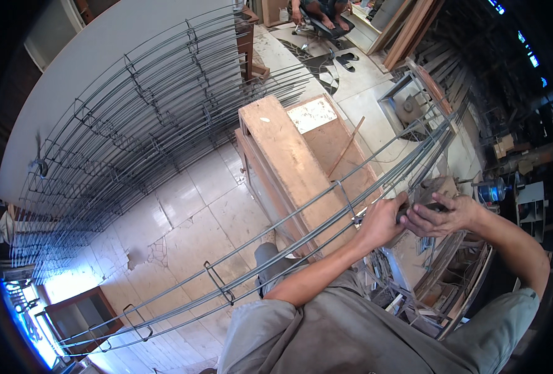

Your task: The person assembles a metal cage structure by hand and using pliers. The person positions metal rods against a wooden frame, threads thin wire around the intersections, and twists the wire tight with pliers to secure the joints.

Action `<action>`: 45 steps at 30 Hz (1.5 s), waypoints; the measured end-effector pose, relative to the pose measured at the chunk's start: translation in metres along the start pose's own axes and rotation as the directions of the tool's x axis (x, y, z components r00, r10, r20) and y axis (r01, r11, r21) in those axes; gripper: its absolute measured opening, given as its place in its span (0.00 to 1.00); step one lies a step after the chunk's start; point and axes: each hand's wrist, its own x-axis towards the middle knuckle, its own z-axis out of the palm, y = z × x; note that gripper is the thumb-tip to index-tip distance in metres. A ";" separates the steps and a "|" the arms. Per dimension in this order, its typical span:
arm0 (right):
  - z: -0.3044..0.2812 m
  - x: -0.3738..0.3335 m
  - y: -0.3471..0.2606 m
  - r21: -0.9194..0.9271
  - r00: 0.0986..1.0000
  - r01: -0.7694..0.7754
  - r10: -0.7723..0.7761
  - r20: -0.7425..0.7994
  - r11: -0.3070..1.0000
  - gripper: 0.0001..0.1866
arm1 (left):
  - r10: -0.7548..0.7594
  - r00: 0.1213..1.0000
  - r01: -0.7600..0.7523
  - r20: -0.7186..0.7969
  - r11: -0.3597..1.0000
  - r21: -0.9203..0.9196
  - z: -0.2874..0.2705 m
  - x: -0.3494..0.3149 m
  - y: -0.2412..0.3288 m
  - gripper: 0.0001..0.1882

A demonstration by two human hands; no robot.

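Note:
A long, narrow cage of thin steel bars [276,257] with bent wire stirrups [217,282] stretches in front of me from lower left to upper right. My left hand [384,219] is closed beside its bars, over the wooden cabinet's right end. Whatever it grips is hidden by the fingers; a small metal tip [357,219] shows at its left side. Close to it, my right hand [437,216] has its fingers curled around a dark object [436,207] whose kind I cannot make out.
A wooden cabinet [292,156] lies beneath the bars. Many finished bar cages [145,118] are stacked at the left against a pale panel [46,118]. A fan [407,109] stands at upper right, scrap wood [457,274] at lower right. Another person [326,15] sits at the far side.

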 end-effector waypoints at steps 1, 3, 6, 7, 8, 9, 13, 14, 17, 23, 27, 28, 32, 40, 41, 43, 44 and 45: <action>0.001 0.001 0.001 -0.005 1.000 -0.009 0.009 -0.011 1.000 0.23 | 0.017 1.000 -0.018 -0.014 1.000 -0.021 -0.001 0.001 0.000 0.16; 0.001 0.012 0.014 -0.025 0.999 0.000 -0.002 -0.049 1.000 0.22 | 0.004 1.000 -0.004 -0.018 0.999 -0.046 -0.005 0.002 0.001 0.16; -0.003 0.020 0.023 -0.001 0.999 0.033 -0.033 -0.004 0.999 0.23 | 0.005 1.000 -0.005 0.003 0.997 -0.075 -0.008 0.005 -0.004 0.15; -0.005 0.024 0.026 0.009 0.999 0.040 -0.040 0.036 0.999 0.24 | 0.010 1.000 -0.008 0.014 0.997 -0.083 -0.010 0.006 -0.005 0.15; -0.009 0.026 0.027 0.027 0.996 0.046 -0.048 0.079 0.999 0.24 | -0.002 0.999 0.006 0.048 0.996 -0.094 -0.013 0.006 -0.003 0.16; -0.012 0.028 0.027 0.045 0.991 0.050 -0.056 0.122 0.998 0.25 | -0.012 0.997 0.021 0.082 0.994 -0.106 -0.018 0.006 0.000 0.18; -0.022 0.028 0.021 0.229 0.928 -0.137 0.043 0.371 0.964 0.28 | 0.173 0.982 -0.186 -0.073 0.952 -0.244 -0.024 -0.008 -0.007 0.22; -0.025 0.029 0.018 0.288 0.896 -0.238 0.095 0.433 0.928 0.29 | 0.177 0.971 -0.225 -0.161 0.905 -0.360 -0.026 -0.012 -0.013 0.20; -0.032 0.032 0.008 0.395 0.736 -0.561 0.220 0.641 0.727 0.33 | 0.050 0.924 -0.302 -0.380 0.704 -0.643 -0.040 -0.015 -0.033 0.24; -0.049 0.063 0.026 0.250 0.276 -0.950 0.125 0.953 0.189 0.26 | -0.255 0.825 -0.122 -0.504 0.791 -0.600 -0.053 -0.029 -0.044 0.23; -0.038 0.060 0.032 0.227 0.228 -0.974 0.031 0.973 0.022 0.25 | -0.099 0.818 -0.140 -0.567 0.921 -0.363 -0.022 -0.044 -0.042 0.27; -0.035 0.061 0.036 0.208 0.208 -0.978 -0.022 0.978 -0.018 0.25 | -0.057 0.811 -0.120 -0.582 0.958 -0.261 -0.015 -0.048 -0.043 0.31; -0.025 0.057 0.034 0.351 0.349 -0.936 0.060 0.935 -0.029 0.23 | 0.279 0.937 -0.224 -0.211 0.941 0.252 -0.008 -0.050 -0.005 0.36; -0.050 0.064 -0.009 0.240 0.519 -0.732 0.294 0.803 0.637 0.19 | 0.336 0.935 -0.291 -0.113 0.910 0.296 0.026 -0.019 -0.035 0.27; -0.061 0.053 -0.024 0.191 0.640 -0.529 0.240 0.730 0.827 0.25 | 0.326 0.936 -0.290 -0.129 0.927 0.236 0.025 -0.020 -0.032 0.26; -0.058 0.049 -0.026 0.046 0.826 -0.289 0.225 0.517 0.956 0.29 | 0.329 0.925 -0.298 -0.192 0.938 0.174 0.020 -0.017 -0.036 0.26; -0.056 0.048 -0.024 -0.021 0.887 -0.232 0.221 0.405 0.972 0.28 | 0.298 0.939 -0.276 -0.168 0.951 0.142 0.014 -0.015 -0.033 0.26; -0.052 0.045 -0.023 -0.019 0.893 -0.228 0.217 0.394 0.974 0.28 | 0.267 0.953 -0.253 -0.143 0.961 0.109 0.008 -0.015 -0.031 0.26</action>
